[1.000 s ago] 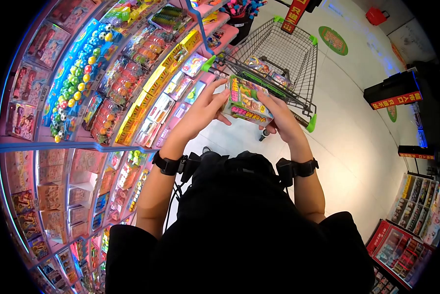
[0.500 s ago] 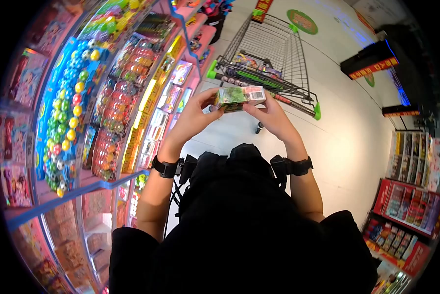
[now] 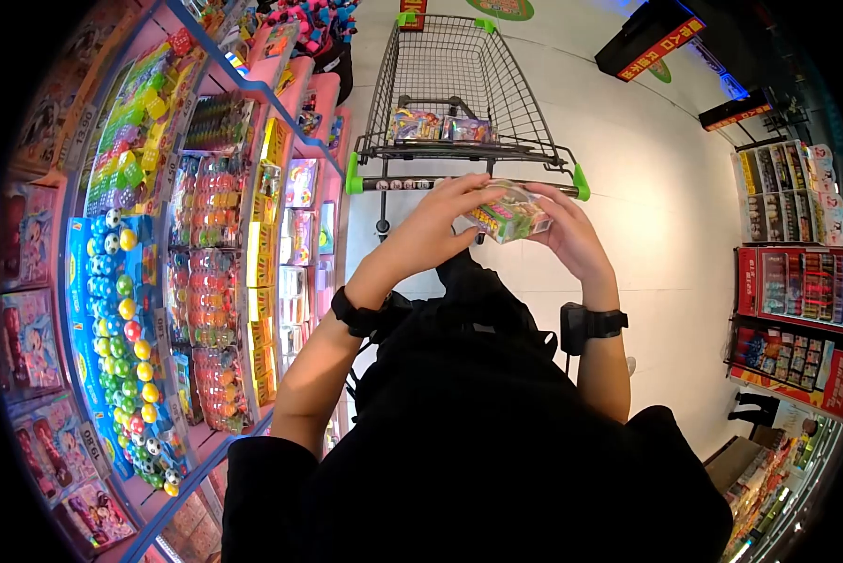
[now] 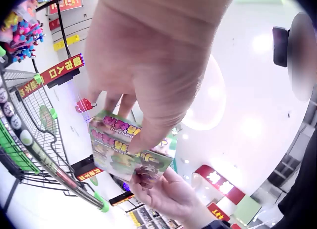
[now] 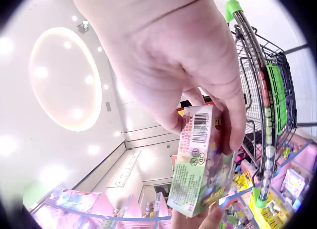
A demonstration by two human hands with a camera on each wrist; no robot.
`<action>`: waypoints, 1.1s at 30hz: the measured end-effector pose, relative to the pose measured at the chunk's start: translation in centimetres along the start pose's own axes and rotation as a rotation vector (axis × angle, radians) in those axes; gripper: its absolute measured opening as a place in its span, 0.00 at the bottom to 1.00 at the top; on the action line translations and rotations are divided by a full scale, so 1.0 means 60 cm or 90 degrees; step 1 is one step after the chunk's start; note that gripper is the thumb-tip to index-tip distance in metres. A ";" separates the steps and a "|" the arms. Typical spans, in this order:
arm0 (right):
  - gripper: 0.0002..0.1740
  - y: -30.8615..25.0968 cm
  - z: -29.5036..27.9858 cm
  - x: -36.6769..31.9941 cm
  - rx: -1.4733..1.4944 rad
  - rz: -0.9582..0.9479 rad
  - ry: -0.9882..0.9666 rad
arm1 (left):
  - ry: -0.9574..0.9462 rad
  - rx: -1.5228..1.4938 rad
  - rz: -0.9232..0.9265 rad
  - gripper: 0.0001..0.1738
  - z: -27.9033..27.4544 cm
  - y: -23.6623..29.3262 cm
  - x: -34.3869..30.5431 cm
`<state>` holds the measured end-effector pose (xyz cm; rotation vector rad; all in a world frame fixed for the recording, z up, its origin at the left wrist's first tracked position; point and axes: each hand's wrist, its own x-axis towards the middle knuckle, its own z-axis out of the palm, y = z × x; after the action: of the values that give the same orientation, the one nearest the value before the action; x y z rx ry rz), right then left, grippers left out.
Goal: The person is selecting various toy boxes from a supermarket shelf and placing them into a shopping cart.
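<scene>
Both hands hold a small colourful cardboard box (image 3: 510, 214) in front of the body, near the trolley's handle. My left hand (image 3: 440, 214) grips its left end, with the thumb over the printed face in the left wrist view. On the opposite end, my right hand (image 3: 571, 230) pinches the box between thumb and fingers. A green-and-pink side with a barcode (image 5: 200, 127) shows in the right wrist view. Bright cartoon lettering and pictures cover the face (image 4: 116, 155) seen from the left wrist.
A wire shopping trolley (image 3: 459, 75) with green corners stands just ahead, with colourful packets (image 3: 417, 125) inside. Shelves of toys, including a blue card of small balls (image 3: 126, 338), run close along the left. Display racks (image 3: 797, 281) and red-lettered black barriers (image 3: 660, 47) stand at the right.
The box has turned over in the hands, its barcode side facing up half a second ago and a picture face showing now. The view has swung right, so the trolley sits further left.
</scene>
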<state>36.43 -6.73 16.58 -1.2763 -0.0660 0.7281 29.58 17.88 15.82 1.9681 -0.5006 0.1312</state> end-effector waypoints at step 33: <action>0.21 0.357 -0.212 0.903 -0.306 0.375 -0.052 | 0.151 0.037 -0.598 0.18 -0.089 -0.281 0.207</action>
<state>74.22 13.29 -24.96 -1.7508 0.0791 1.3250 48.32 25.10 7.83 2.0182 0.6009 -0.2162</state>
